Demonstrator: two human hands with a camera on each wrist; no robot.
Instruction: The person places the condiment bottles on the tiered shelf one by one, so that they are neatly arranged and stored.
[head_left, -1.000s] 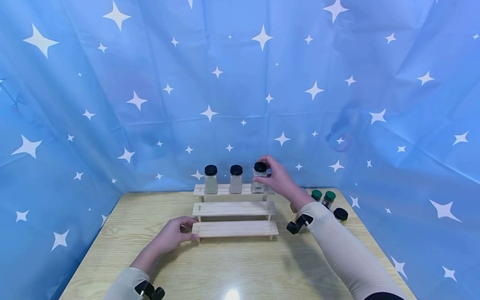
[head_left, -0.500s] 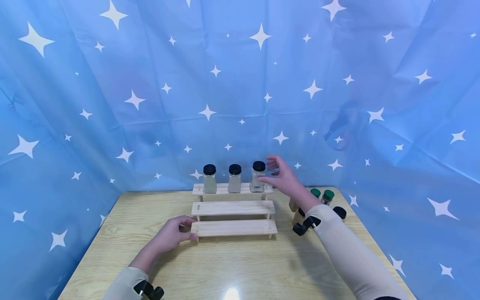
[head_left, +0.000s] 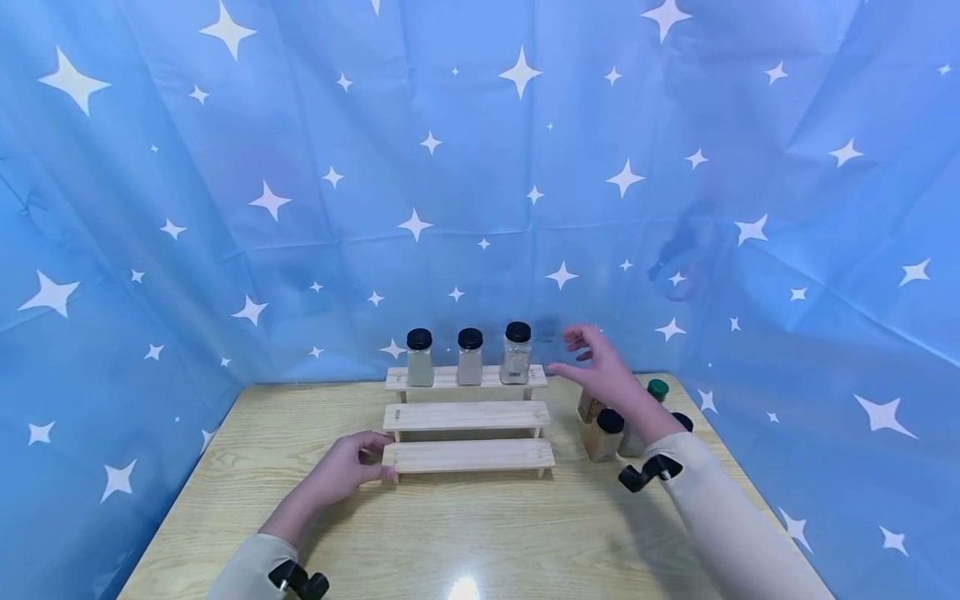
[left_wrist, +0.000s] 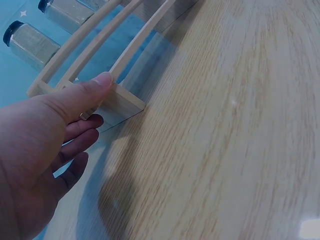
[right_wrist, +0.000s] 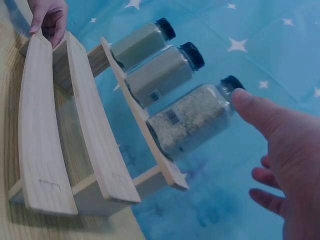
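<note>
Seemingly I'm partway: three black-lidded clear jars (head_left: 470,367) top the pale wooden three-tiered rack (head_left: 467,414), left hand (head_left: 342,473) pinching its end, right hand (head_left: 604,373) holding nothing, fingers apart, with black- and green-lidded jars (head_left: 603,440) (partly hidden) left tableside.

I'm seeing glare (head_left: 463,588) burning white on the tabletop (head_left: 420,533) at six o'clock, a soft shadow (head_left: 637,525) lying at five; both wrist views are looking dimmer, their lenses bowing the wooden rack (right_wrist: 40,125).
</note>
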